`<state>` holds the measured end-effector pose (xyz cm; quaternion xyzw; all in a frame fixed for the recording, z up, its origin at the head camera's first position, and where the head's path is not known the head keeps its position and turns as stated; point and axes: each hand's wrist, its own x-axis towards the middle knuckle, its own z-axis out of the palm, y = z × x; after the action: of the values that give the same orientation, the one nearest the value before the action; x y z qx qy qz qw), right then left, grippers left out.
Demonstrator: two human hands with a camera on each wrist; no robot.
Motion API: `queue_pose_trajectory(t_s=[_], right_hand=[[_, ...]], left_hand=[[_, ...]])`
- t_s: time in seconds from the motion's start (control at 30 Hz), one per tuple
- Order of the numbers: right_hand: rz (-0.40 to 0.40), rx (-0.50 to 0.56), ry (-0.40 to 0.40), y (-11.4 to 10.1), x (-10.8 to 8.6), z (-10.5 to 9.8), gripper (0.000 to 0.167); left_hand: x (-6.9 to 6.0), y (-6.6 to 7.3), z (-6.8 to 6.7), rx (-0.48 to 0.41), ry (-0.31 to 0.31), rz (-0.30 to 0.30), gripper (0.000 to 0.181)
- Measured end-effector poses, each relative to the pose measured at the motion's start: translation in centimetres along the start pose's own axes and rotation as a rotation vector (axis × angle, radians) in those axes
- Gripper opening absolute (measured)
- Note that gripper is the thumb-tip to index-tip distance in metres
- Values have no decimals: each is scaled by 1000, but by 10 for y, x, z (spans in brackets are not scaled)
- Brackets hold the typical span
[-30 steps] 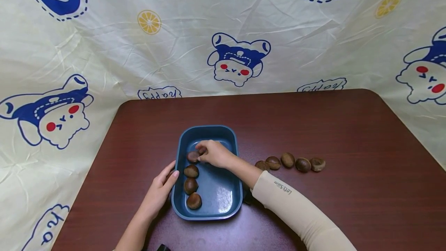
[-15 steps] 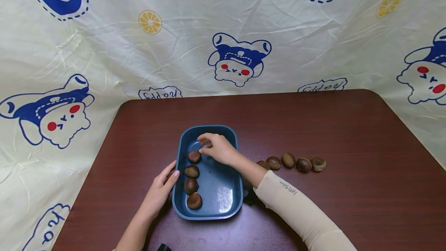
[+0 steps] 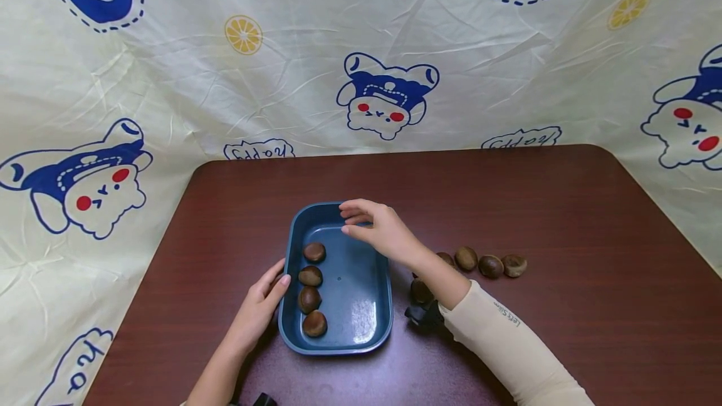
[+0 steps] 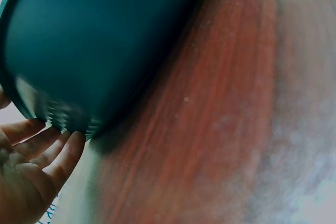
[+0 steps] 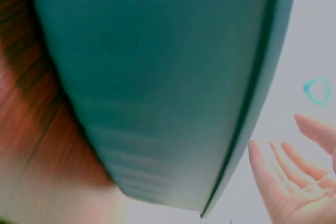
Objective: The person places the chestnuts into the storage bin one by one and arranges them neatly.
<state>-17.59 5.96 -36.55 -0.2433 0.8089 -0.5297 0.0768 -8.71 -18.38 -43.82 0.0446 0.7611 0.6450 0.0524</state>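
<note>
A blue rectangular tray (image 3: 361,351) stands on the table, with several brown chestnuts (image 3: 309,300) in a column along its left side. My left hand (image 3: 259,306) holds the tray's left edge, thumb at the rim. In the left wrist view its fingertips (image 4: 75,142) touch the tray's outer wall. Above the tray's far right corner is my right hand (image 3: 379,227), fingers loosely bent and apart from the thumb, holding nothing. The right wrist view also has this hand (image 5: 299,182) beside the tray wall (image 5: 157,87). More chestnuts (image 3: 491,266) lie right of the tray, some partly hidden by the right forearm.
The dark red-brown table (image 3: 564,205) has rounded far corners. Behind it hangs a pale cloth (image 3: 304,99) printed with cartoon figures. A black object (image 3: 424,315) shows under the right wrist, and another dark one (image 3: 264,400) at the near edge.
My right hand has let go of a chestnut at the far end of the column, then risen and moved right and away. My left hand and the tray have stayed put.
</note>
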Motion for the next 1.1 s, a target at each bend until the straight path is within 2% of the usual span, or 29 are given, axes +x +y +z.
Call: queue_pose_trajectory(t_s=[0.27,0.63,0.83,1.1], right_hand=[[-6,-35,80,1,-21,-23,38],[3,-85,141,27,-56,-40,35],[40,-127,123,37,-80,-44,32],[61,-175,31,54,-100,-45,31]], left_hand=[[0,-1,0,-2,7,-5,46],[0,0,0,-6,12,-27,46],[0,2,0,-12,3,-29,46],[-1,1,-1,-2,5,-22,46]])
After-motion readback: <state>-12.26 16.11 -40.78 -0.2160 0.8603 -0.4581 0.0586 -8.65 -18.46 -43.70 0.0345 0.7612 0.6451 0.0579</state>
